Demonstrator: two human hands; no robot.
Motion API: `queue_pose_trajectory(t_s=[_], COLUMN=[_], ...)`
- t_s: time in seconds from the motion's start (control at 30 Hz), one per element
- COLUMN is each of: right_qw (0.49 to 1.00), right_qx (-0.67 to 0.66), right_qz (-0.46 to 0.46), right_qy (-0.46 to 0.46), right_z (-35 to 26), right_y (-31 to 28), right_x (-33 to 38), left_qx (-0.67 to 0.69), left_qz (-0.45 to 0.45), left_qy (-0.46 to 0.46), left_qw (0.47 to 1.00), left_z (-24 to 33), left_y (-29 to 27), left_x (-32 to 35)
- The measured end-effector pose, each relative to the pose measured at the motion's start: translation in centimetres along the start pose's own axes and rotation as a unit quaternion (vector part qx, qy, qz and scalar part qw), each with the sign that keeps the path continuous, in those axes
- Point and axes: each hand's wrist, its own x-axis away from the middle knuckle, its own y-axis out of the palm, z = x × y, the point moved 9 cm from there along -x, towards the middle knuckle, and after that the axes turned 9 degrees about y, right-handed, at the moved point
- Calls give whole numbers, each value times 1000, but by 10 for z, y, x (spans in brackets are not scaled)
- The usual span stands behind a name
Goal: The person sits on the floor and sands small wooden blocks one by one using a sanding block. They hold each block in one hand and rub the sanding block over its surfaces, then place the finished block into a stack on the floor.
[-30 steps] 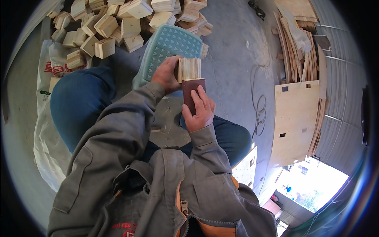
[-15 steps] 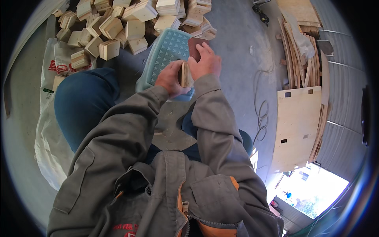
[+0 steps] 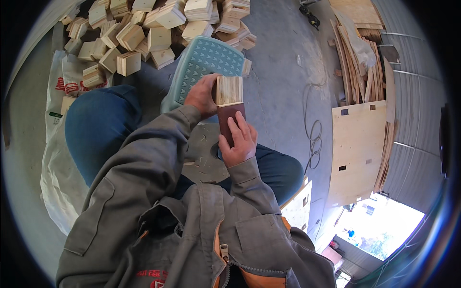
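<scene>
1. Plywood block (image 3: 229, 90) — grasped by L hand (image 3: 202, 96) at its left side, layered face toward my cam; seen over the near right part of the teal stool (image 3: 206, 62).

2. Brown block (image 3: 225, 115) — gripped by R hand (image 3: 241, 141), fingers laid across its face, thumb at its left edge; far end appears to meet the plywood's near edge.

3. Risk, skid: I judge the brown block could ride off the narrow plywood edge if R hand presses unevenly; fingertips might then scrape raw wood.

4. Risk, twist: L hand holds one side only, so an off-centre push could, I think, turn the plywood or knock it loose, poss. down to the concrete floor (image 3: 278, 91).

5. Risk, splinters: bare skin on sawn edges, no gloves — a likely cause of snags.

6. Hidden: most L fingertips, behind the plywood; brown block's underside, so I can't tell its surface there. Whether plywood rests on stool or hangs above: can't tell from this angle.

7. Cut off: pile of wooden blocks (image 3: 158, 38), at top of frame.

8. Hard to make out: scene beyond the bright opening (image 3: 379, 225), lower R, mostly washed out by glare.
</scene>
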Motion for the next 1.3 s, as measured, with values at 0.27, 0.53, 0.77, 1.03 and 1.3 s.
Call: queue_pose_trajectory(t_s=[0.27,0.53,0.77,1.03,1.3], right_qw=[1000,985,998,999,998], right_qx=[-1,51,19,-15,3], right_qz=[27,-30,17,13,57], right_qy=[14,161,64,49,26], right_z=[19,62,39,31,46], right_y=[26,45,24,-6,11], right_x=[-80,-175,-90,1,-70], left_qx=[-6,-7,-12,-7,-10], left_qz=[7,-8,0,-25,4], left_qy=[10,-15,-6,-33,9], left_qw=[1000,1000,1000,999,1000], left_z=[3,8,4,4,6], left_y=[-3,-2,-2,0,-1], left_x=[2,0,1,-1,-1])
